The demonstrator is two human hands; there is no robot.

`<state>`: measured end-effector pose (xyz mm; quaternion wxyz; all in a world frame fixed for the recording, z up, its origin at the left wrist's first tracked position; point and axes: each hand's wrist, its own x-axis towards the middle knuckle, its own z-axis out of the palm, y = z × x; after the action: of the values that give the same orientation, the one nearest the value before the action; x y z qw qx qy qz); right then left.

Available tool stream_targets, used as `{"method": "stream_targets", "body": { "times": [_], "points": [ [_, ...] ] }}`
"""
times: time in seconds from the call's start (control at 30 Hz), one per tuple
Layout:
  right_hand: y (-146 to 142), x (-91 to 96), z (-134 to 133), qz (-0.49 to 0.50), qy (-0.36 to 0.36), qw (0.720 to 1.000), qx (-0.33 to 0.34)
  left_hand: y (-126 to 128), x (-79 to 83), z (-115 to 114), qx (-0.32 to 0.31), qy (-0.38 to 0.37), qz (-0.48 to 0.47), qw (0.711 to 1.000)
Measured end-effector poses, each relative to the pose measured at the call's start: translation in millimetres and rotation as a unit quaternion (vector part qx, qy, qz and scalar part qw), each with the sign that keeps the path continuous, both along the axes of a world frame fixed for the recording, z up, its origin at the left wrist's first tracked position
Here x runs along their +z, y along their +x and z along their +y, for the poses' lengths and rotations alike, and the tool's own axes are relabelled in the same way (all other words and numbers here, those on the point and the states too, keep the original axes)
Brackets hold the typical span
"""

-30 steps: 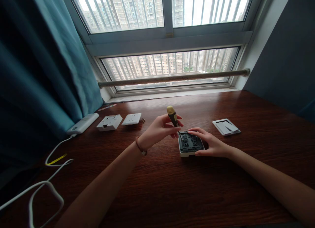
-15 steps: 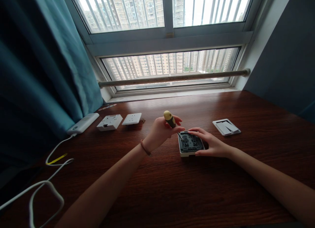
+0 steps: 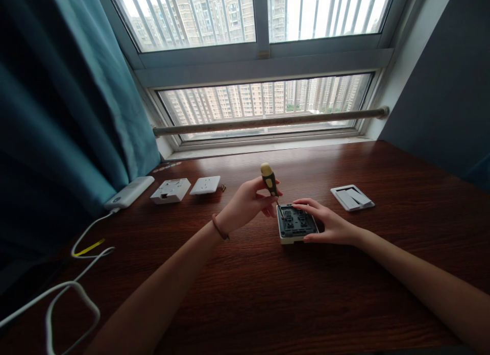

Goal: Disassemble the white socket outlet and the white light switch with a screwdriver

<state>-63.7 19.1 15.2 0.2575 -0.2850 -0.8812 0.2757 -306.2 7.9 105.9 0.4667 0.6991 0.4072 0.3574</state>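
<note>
Screwdriver (image 3: 270,181) standing more upright; we're gripping it in left hand (image 3: 245,208), bracing white box (image 3: 293,240) (dark module (image 3: 295,223) inside) between right fingers (image 3: 309,204).

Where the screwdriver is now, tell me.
In the head view, the screwdriver is near centre, in the left hand, its tip at the left side of the dark-faced box.

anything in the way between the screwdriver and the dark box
Nothing visible. The left hand holds the screwdriver, its shaft slanting down to the left part of the dark box. The right hand holds the box's right side, clear of the shaft.
</note>
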Motion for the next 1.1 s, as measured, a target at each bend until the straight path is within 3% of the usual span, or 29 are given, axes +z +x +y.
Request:
{"method": "stream_targets", "body": {
  "times": [0.13,0.2,0.27,0.33,0.43,0.7,0.8,0.97,1.03,1.1],
  "points": [
    [-0.4,0.9,-0.3,0.002,0.001,1.000,0.001,4.4,-12.9,1.7,0.130,0.187,0.125,0.966],
    [-0.8,1.3,-0.4,0.005,0.000,1.000,0.003,7.9,-17.5,1.3,0.154,0.235,0.126,0.951],
    [-1.0,1.4,-0.4,0.005,0.001,1.000,0.003,11.1,-20.0,0.6,0.137,0.205,0.077,0.966],
    [-1.1,1.3,-0.3,0.003,0.001,1.000,0.001,13.2,-20.4,0.2,0.103,0.123,0.006,0.987],
    [-1.1,1.0,-0.2,0.006,-0.002,1.000,0.002,13.2,-16.8,0.5,0.065,0.024,-0.069,0.995],
    [-0.4,0.5,0.3,0.006,-0.006,1.000,0.003,2.6,3.9,-0.9,-0.028,-0.068,-0.081,0.994],
    [-0.5,0.8,0.0,0.004,-0.006,1.000,0.003,1.7,0.7,0.2,0.000,-0.024,-0.030,0.999],
    [-0.9,2.0,-1.0,0.007,-0.006,1.000,0.002,5.4,-12.7,2.8,0.114,0.180,0.106,0.971],
    [-0.9,2.0,-1.0,0.007,-0.006,1.000,0.003,7.9,-14.2,1.8,0.110,0.180,0.090,0.973],
    [-0.7,1.6,-0.8,0.007,-0.004,1.000,0.003,10.0,-12.9,-0.2,0.091,0.130,0.049,0.986]
  ]
}}
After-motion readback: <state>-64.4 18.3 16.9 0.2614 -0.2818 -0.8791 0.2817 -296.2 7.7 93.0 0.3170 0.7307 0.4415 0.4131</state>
